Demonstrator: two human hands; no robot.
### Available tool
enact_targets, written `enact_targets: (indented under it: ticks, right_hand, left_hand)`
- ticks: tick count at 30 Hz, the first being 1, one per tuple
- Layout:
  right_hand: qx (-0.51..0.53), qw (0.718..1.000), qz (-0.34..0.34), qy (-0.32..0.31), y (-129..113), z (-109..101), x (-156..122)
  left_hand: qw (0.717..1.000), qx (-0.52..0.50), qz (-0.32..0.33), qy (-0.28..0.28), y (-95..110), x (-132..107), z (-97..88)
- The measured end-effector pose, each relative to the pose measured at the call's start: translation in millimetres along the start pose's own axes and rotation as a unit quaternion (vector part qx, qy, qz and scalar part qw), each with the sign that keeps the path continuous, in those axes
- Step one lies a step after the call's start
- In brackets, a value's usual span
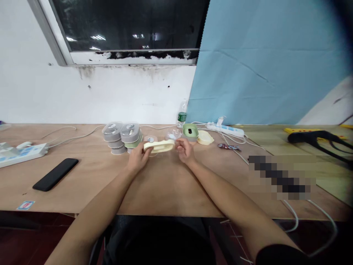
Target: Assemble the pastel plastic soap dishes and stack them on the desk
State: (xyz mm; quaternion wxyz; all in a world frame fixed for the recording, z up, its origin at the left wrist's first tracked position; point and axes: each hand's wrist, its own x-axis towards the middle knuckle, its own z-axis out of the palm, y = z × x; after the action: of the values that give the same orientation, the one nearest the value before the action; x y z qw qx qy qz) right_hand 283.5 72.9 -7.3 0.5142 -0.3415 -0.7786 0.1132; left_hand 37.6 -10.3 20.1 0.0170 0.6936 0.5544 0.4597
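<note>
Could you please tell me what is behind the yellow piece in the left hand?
Behind the yellow piece in the left hand, two clear plastic items partly show. Whatever the piece itself covers cannot be seen.

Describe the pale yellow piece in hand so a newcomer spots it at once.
Find the brown table, then the left hand over it. That hand grips the pale yellow piece, held up, unlike the similarly coloured item lying beside the green box.

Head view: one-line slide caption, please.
Left hand grips a pale-yellow piece, right hand near its other end; stacked containers beyond.
</note>
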Motion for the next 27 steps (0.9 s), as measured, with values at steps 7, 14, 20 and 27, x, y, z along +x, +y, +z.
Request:
enact_targets:
  ticks: [7,14,20,27]
  right_hand:
    - [-0.105,0.985,0.12,0.064,31,-16,15]
    - [-0.14,0.961,0.223,0.087,50,-25,20]
    - [-0.148,0.951,0.261,0.068,65,-25,19]
    - [-0.145,0.951,0.248,0.115,65,-25,21]
  left_hand:
    - [0.984,-0.065,-0.003,-0.164,5,0,0.3]
    - [0.951,0.027,0.032,-0.306,6,-3,8.8]
    - [0.942,0.082,0.04,-0.322,3,0,7.4]
    - [0.941,0.081,0.044,-0.327,-2,-2,10.4]
